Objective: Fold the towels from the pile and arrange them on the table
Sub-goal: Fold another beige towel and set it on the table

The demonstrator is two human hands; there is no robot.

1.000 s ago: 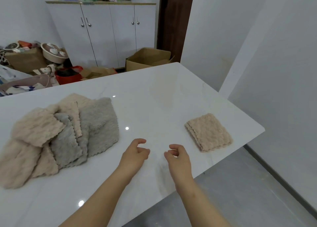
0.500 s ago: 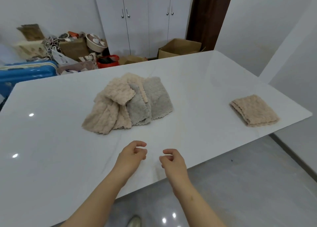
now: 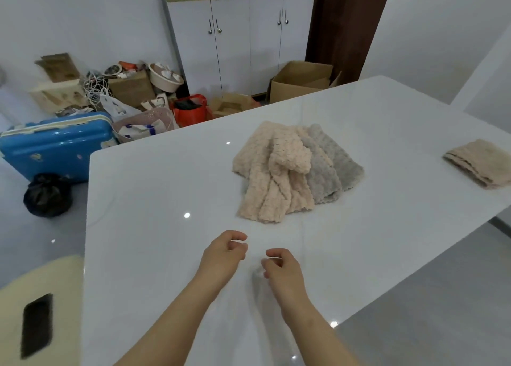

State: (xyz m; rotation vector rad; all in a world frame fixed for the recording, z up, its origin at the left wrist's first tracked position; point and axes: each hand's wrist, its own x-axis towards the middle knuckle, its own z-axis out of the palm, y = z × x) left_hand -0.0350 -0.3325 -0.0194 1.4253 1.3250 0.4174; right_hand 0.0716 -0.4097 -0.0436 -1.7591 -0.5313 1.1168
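A loose pile of beige and grey towels (image 3: pixel 293 172) lies on the white table (image 3: pixel 154 188), a little beyond my hands. One folded beige towel (image 3: pixel 481 166) rests at the table's right end. My left hand (image 3: pixel 224 257) and my right hand (image 3: pixel 282 269) hover side by side over the near part of the table. Their fingers are loosely curled and hold nothing. Both are a hand's length short of the pile.
A cream stool with a dark slot (image 3: pixel 36 318) stands at the near left. On the floor left of the table are a blue suitcase (image 3: pixel 55 144) and a black bag (image 3: pixel 47 194). Boxes, a red bag and a white cabinet (image 3: pixel 243 42) stand behind.
The view has swung left, so the pile and the folded towel now appear further right. My hands stay in the same loose pose near the table's front edge.
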